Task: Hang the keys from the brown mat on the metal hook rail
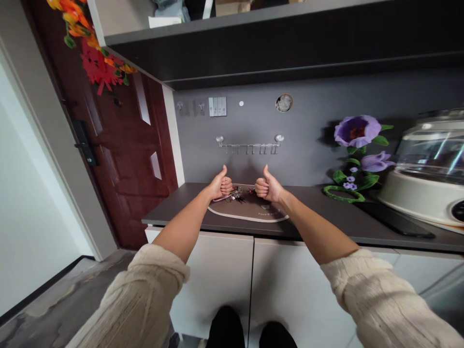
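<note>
My left hand (221,184) is held out over the counter in a thumbs-up, its fingers curled into the palm with nothing in them. My right hand (267,186) mirrors it, thumb raised and fingers closed on nothing. Behind and between the two fists lies a bunch of keys (237,194) on a brown mat (246,211) with a pale border. A small red item (251,191) shows beside my right fist, partly hidden by it. On the wall above, a clear rail with several hooks (250,145) hangs from two round mounts.
Purple artificial flowers (357,130) rise from a green ring base (343,194) on the right. Beyond them stand a dark flat panel (395,220) and a white appliance with a clear top (424,188). A dark shelf (253,53) overhangs the counter. A red-brown door (119,145) is at left.
</note>
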Tool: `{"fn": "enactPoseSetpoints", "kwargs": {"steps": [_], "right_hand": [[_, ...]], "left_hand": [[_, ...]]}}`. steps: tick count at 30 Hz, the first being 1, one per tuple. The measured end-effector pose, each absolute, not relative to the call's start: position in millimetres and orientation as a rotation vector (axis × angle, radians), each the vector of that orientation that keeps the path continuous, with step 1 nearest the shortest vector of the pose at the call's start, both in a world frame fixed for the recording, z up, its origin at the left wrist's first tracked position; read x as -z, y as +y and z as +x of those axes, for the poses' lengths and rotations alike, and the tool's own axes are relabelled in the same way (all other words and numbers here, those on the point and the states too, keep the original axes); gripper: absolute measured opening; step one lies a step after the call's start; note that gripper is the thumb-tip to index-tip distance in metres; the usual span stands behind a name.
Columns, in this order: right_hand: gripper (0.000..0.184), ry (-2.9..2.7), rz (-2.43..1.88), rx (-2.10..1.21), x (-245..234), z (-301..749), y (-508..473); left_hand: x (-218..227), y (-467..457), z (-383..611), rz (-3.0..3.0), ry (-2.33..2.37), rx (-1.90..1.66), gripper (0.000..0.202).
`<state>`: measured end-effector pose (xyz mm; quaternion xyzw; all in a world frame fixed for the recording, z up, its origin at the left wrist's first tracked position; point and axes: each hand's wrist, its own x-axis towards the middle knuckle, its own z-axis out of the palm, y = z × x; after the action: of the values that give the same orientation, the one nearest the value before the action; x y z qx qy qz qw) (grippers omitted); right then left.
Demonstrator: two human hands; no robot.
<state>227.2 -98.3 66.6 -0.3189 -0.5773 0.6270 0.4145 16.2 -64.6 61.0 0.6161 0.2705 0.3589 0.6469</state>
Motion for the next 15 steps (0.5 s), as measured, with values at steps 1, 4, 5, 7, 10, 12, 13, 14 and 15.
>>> {"fn": "enactPoseSetpoints", "kwargs": {"steps": [1, 4, 5, 7, 10, 12, 13, 14, 15], "right_hand": [[0.062, -1.456, -0.797, -1.568, -68, 225, -97], [0.06, -1.485, -0.788, -1.509, -71, 218, -93], [0.058, -1.495, -0.78, -1.483, -71, 215, -91], [0.05, -1.499, -0.755, -1.423, -71, 208, -87], [0.034, -1.478, -0.748, -1.292, -65, 196, -78], [0.031, -1.474, -0.787, -1.187, -58, 188, -72], [0.032, -1.483, -0.813, -1.138, -54, 184, -69], [0.032, -1.501, -0.839, -1.09, -50, 181, -66], [0.032, -1.526, -0.864, -1.041, -46, 179, -62]], "left_hand": [[-62, -63, 16, 1.415, 0.618, -0.826, 0.061], [-64, -58, 15, 1.48, 0.665, -0.91, 0.057], [-65, -56, 16, 1.515, 0.69, -0.972, 0.054], [-64, -52, 17, 1.605, 0.757, -1.14, 0.043], [-59, -45, 20, 1.726, 0.901, -1.401, 0.03], [-52, -40, 20, 1.783, 1.013, -1.526, 0.025], [-48, -38, 20, 1.813, 1.069, -1.575, 0.023], [-43, -35, 20, 1.848, 1.128, -1.615, 0.022], [-38, -33, 20, 1.882, 1.188, -1.644, 0.022]]}}
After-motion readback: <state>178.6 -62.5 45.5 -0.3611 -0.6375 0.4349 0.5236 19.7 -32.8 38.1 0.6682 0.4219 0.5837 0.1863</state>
